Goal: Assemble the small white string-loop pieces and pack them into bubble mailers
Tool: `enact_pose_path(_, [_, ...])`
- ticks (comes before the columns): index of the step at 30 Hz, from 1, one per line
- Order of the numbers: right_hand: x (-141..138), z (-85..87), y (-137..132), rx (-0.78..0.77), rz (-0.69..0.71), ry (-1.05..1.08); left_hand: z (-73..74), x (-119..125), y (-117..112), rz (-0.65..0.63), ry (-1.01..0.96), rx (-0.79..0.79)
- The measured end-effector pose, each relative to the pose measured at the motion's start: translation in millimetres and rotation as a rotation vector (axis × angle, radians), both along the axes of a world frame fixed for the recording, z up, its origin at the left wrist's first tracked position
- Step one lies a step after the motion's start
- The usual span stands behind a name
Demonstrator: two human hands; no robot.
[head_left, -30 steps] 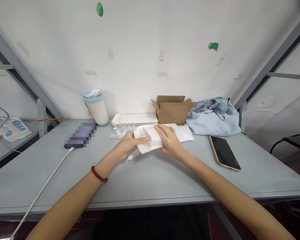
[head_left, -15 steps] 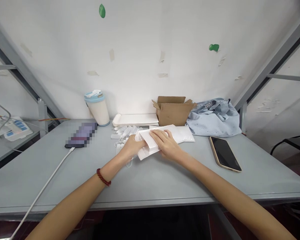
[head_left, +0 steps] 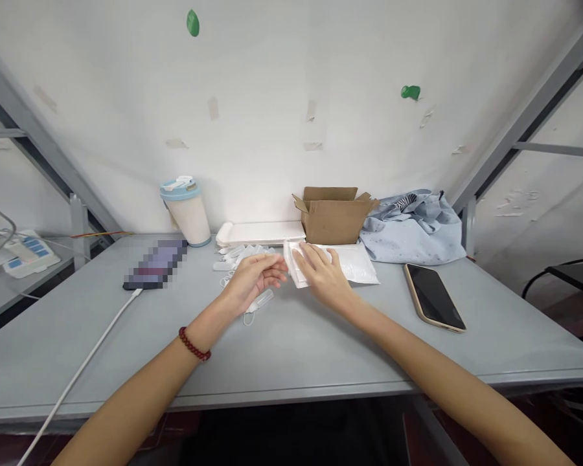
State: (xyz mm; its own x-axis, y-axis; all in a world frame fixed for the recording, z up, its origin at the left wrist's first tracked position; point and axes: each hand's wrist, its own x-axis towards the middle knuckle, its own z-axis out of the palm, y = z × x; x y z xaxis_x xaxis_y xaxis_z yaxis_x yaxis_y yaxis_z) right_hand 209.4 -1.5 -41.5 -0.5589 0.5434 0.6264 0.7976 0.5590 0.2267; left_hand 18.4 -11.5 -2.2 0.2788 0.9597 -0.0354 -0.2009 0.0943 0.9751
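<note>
1. White and thin-walled, the packet [head_left: 294, 277] sits near mid-table [head_left: 291, 356], under the right hand [head_left: 323, 275]; take it as the clock's centre.
2. The right hand has its fingers spread over the packet's top – thumb hidden, so I cannot tell whether it pinches.
3. The left hand [head_left: 250, 281], at 9 o'clock, is empty, fingers parted and slightly curled, just beside the packet's edge.
4. Clear tubes [head_left: 238, 254] cluster between 9 and 10; a single tube [head_left: 262, 301] lies at 8.
5. An open cardboard box [head_left: 333, 222] stands at 1, a phone [head_left: 436, 296] at 3.
</note>
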Motion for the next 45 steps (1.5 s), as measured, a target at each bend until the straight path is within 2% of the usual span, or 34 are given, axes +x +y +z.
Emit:
enact_pose_path(3, [3.1, -5.1, 4.7, -0.008, 0.004, 0.003, -0.4, 1.4, -3.1, 0.001, 0.196, 0.159])
enact_pose_path(7, [5.6, -8.8, 9.0, 0.144, 0.155, 0.026, -11.2, 9.4, -9.5, 0.012, 0.668, 0.671])
enact_pose_path(9, [6.4, -7.1, 9.1, 0.201, 0.222, 0.052, -17.1, 11.7, -10.6, 0.027, 0.825, 0.860])
enact_pose_path(12, [6.3, -1.3, 5.7, 0.207, 0.265, 0.087, -21.7, 10.1, -8.0, 0.069, 0.969, 0.933])
enact_pose_path(17, [3.4, 10.6, -4.0, 0.212, 0.314, 0.105, -22.9, 4.5, -0.8, 0.116, 0.964, 0.862])
enact_pose_path(22, [0.7, 19.4, -12.3, 0.319, 0.340, 0.101, -24.6, 13.7, -5.6, 0.080, 0.886, 0.847])
enact_pose_path(25, [1.5, 22.0, -13.6, 0.358, 0.282, 0.160, -21.6, 19.5, -7.2, 0.136, 0.809, 0.700])
enact_pose_path(29, [7.2, 23.1, -10.0, 0.321, 0.136, 0.258, -4.1, 19.9, 6.0, 0.139, 0.629, 0.412])
enact_pose_path(33, [13.6, 23.4, -1.7, 0.290, 0.119, 0.214, 16.6, 22.2, 35.1, -0.003, 0.440, 0.239])
enact_pose_path(36, [19.1, 20.4, 8.5, 0.144, 0.034, 0.066, 18.8, 30.7, 55.4, -0.104, 0.424, 0.069])
enact_pose_path(40, [29.2, 11.7, 21.6, -0.257, -0.086, -0.227, 5.8, 42.9, 65.1, -0.053, 0.542, -0.094])
enact_pose_path(45, [32.8, 11.1, 20.4, -0.411, -0.050, -0.308, -7.0, 45.3, 64.4, -0.059, 0.584, -0.132])
